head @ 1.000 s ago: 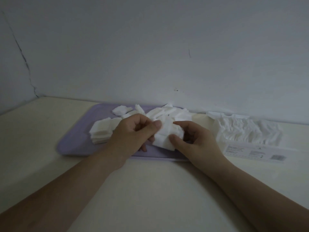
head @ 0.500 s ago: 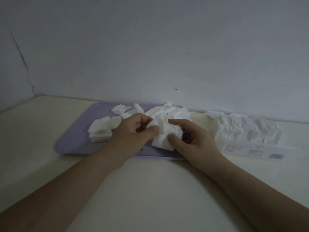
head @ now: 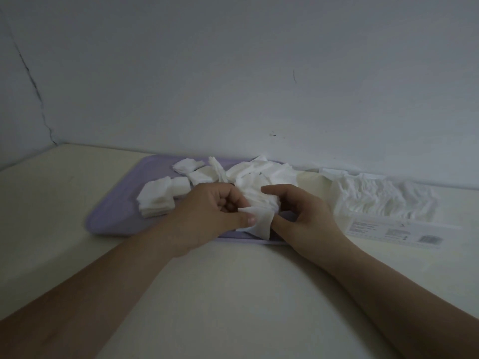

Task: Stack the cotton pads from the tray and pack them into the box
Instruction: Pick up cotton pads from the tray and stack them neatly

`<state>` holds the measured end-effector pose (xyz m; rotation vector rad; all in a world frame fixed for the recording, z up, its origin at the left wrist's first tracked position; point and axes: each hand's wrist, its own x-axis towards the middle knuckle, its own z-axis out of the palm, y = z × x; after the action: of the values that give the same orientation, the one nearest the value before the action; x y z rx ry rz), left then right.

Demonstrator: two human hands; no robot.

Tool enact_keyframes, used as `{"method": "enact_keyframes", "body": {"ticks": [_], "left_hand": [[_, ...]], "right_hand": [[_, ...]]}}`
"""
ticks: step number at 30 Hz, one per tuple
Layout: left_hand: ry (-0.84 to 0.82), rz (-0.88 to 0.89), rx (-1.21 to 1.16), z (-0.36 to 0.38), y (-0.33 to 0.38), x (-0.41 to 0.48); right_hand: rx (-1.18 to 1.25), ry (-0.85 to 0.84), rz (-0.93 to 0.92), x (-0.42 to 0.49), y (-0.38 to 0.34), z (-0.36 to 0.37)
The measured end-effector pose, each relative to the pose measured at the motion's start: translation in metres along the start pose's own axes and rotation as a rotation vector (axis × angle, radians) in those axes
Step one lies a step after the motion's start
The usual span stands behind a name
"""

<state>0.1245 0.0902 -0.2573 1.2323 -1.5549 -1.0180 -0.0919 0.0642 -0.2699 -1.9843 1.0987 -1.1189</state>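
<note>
Two pinches, left hand [head: 207, 216] and right hand [head: 302, 217], on white square cotton pads [head: 260, 222] at 6 o'clock on the lilac plastic tray [head: 116, 218]; loose grip, they could spill off.

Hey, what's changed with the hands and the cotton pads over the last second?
The left hand has slid its thumb down toward the tray's near edge. It now pinches one flat pad, drawn partly out of the crumpled clump that the right hand keeps holding. The stacked pads, the purple tray and the box stayed put.
</note>
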Motion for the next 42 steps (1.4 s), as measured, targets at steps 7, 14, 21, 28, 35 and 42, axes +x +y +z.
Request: {"method": "enact_keyframes", "body": {"ticks": [7,14,21,28,35,42], "left_hand": [[0.090,0.048,0.037,0.004,-0.004,0.001],[0.036,0.023,0.114,0.001,-0.004,0.003],[-0.030,0.064,0.198,0.003,-0.006,0.007],[-0.079,0.014,0.152,0.004,0.003,0.008],[-0.111,0.056,0.114,0.007,0.000,0.009],[-0.054,0.109,0.190,0.006,-0.002,0.004]], "right_hand": [[0.160,-0.092,0.088,0.000,0.000,-0.004],[-0.065,-0.056,-0.032,-0.006,-0.009,0.003],[-0.142,-0.122,0.036,0.001,-0.018,0.005],[0.137,-0.159,0.253,0.002,-0.024,0.012],[0.341,-0.244,0.277,-0.001,-0.028,0.019],[0.327,-0.265,0.213,-0.001,-0.024,0.013]]}}
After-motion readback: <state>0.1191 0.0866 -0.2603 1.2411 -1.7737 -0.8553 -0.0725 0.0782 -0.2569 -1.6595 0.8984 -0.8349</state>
